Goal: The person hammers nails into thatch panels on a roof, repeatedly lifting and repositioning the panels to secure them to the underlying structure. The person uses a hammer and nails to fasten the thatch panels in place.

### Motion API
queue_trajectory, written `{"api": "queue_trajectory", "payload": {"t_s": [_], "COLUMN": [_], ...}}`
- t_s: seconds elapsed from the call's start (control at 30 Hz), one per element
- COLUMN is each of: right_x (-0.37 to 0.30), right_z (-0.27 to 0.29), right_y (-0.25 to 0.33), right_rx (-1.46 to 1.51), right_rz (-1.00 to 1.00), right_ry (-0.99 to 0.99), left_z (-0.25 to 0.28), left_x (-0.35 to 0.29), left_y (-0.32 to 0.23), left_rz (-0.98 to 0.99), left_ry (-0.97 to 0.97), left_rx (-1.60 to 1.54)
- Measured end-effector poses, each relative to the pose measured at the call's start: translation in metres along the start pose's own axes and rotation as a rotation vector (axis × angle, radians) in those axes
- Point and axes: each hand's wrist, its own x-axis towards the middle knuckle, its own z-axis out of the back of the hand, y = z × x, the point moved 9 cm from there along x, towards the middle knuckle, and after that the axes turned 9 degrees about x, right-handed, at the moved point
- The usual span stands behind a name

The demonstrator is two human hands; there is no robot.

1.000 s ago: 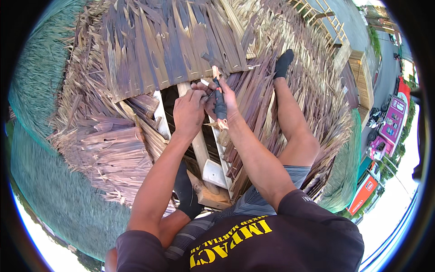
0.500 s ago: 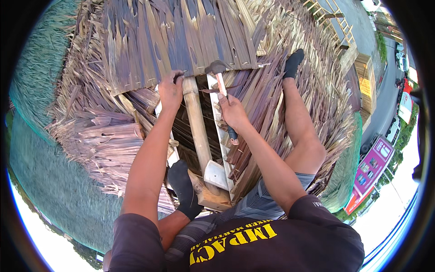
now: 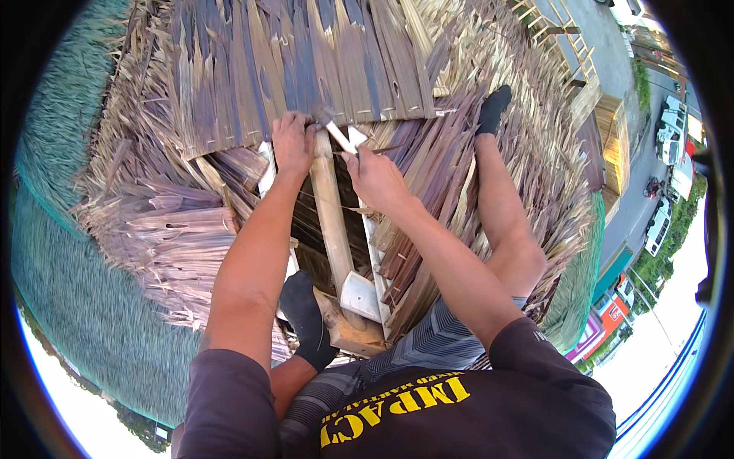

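A panel of dried palm thatch (image 3: 306, 69) lies across the roof in front of me, its stitched lower edge running over a gap. At that edge is my left hand (image 3: 293, 145), its fingers bent and pressed together; whatever they pinch is too small or hidden to make out. My right hand (image 3: 376, 180) is wrapped around a hammer (image 3: 341, 139). The hammer's blurred head is at the panel edge, right beside my left fingertips. Below the edge a round bamboo pole (image 3: 330, 214) runs down through the gap between white-faced strips.
My left foot (image 3: 306, 314) rests beside a wooden block (image 3: 358, 336) at the gap's lower end; my right foot (image 3: 494, 109) is on the right-hand thatch. Green netting (image 3: 69, 283) covers thatch on the left. A bamboo ladder (image 3: 562, 38) stands at upper right, above a street with vehicles.
The hammer has swung left and its head now sits close to my left fingers. My right hand moved left with it. My left hand stays at the panel edge, with its fingers shifted slightly.
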Motion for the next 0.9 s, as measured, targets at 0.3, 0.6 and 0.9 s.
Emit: {"api": "queue_trajectory", "payload": {"t_s": [0.3, 0.6, 0.9], "right_x": [-0.034, -0.022, -0.028], "right_z": [0.003, 0.009, 0.007], "right_y": [0.001, 0.019, -0.022], "right_rx": [0.518, 0.467, 1.109], "right_rz": [-0.001, 0.121, -0.009], "right_ry": [-0.291, -0.359, 0.045], "left_z": [0.011, -0.007, 0.067], "left_x": [-0.04, -0.05, -0.018], "left_y": [-0.003, 0.005, -0.051], "left_rz": [-0.074, -0.102, 0.154], "left_ry": [0.197, 0.452, 0.272], "left_rx": [0.35, 0.476, 0.056]}}
